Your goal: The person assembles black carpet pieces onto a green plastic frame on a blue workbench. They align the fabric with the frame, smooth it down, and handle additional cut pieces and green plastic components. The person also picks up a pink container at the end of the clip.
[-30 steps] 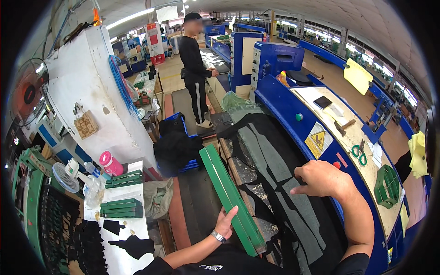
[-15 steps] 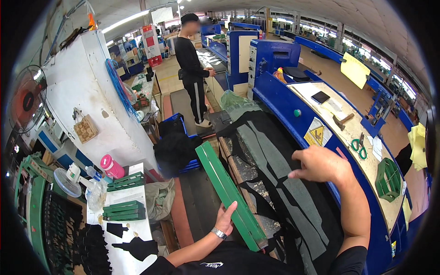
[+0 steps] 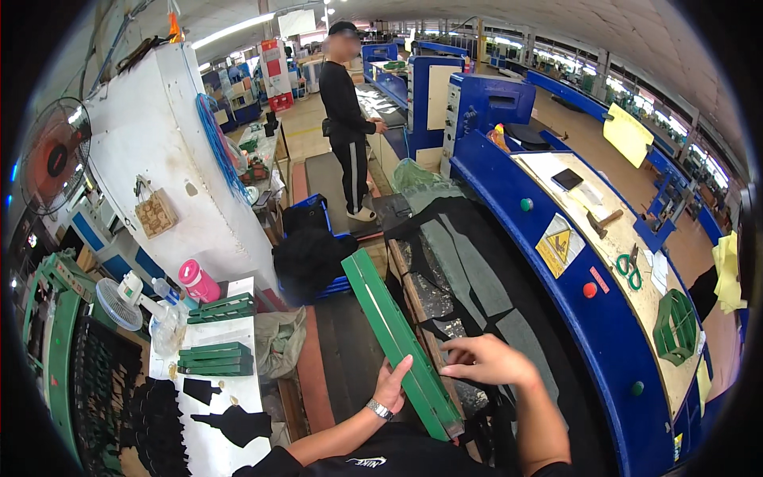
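Observation:
My left hand (image 3: 391, 387) is closed around the near part of a long, narrow green cutting die (image 3: 401, 350), which slants away from me to the left. My right hand (image 3: 494, 362) is at the die's right edge, with bent fingers and a gap between thumb and forefinger; nothing shows in it. Under and beyond that hand lies black sheet material (image 3: 517, 290) with grey-green cut shapes (image 3: 485, 278) on it. A wooden bar (image 3: 413, 298) runs beside the die, along the cutting bed.
The blue press beam (image 3: 548, 274) curves along my right, bearing a hammer (image 3: 604, 222), scissors (image 3: 629, 269) and another green die (image 3: 675, 327). A white table (image 3: 226, 401) at left holds green dies (image 3: 214, 359) and black pieces (image 3: 234, 425). A co-worker (image 3: 347, 119) stands ahead.
My right hand has come left and down from above the sheet to the die's edge. The blue beam has swung right, baring more black sheet. My left hand keeps the die.

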{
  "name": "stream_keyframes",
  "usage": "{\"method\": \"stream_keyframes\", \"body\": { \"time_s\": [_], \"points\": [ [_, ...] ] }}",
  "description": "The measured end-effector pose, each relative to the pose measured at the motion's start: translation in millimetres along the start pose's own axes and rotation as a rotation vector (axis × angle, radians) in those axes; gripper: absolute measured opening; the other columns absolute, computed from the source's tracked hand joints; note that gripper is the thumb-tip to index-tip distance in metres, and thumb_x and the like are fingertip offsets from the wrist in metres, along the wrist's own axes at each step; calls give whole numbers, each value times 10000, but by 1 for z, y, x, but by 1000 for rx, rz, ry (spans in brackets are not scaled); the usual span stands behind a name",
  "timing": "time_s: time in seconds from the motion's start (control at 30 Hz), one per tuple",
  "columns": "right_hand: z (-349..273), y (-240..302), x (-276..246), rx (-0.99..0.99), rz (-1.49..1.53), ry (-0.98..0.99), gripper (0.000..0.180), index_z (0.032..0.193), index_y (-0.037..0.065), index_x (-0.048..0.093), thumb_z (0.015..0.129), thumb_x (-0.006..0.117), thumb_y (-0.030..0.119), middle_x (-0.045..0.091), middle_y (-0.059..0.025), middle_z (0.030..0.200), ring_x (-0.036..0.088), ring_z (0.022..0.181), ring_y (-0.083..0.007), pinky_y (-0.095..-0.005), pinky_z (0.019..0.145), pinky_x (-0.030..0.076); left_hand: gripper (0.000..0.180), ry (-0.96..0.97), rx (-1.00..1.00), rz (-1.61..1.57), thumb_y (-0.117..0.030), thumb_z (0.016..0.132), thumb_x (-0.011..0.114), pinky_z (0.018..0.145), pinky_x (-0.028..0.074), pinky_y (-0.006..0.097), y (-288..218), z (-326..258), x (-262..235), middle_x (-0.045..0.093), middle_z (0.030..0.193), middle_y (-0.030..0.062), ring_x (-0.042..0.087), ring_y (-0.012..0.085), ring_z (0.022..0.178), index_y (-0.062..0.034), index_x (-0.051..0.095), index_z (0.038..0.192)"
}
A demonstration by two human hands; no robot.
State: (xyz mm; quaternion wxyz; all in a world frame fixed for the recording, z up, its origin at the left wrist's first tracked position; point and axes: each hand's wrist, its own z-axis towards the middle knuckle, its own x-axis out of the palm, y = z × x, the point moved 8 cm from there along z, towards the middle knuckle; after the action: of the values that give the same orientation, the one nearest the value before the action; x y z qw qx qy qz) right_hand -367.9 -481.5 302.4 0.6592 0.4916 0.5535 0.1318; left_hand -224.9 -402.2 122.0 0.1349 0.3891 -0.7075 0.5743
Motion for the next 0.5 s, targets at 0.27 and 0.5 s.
{"method": "stream_keyframes", "body": {
  "time_s": [0.27, 0.5],
  "points": [
    [2, -32, 54, 233, 333, -353, 720, 1461, -28, 440, 899, 773, 273, 746, -149, 954, 704, 862, -169, -322, 777, 554, 471, 2, -34, -18, -227, 960, 713, 952, 517, 352, 19, 0, -4, 615, 1220, 61, 614, 172, 1107, -71, 501, 1350],
    [5, -47, 70, 246, 426, -387, 813, 1500, -47, 355, 900, 761, 322, 745, -178, 893, 727, 830, -203, -324, 784, 552, 429, 23, -38, 33, -255, 1003, 649, 963, 539, 379, 30, -3, -3, 615, 1233, 82, 630, 201, 1132, -73, 483, 1354]
  ]
}}
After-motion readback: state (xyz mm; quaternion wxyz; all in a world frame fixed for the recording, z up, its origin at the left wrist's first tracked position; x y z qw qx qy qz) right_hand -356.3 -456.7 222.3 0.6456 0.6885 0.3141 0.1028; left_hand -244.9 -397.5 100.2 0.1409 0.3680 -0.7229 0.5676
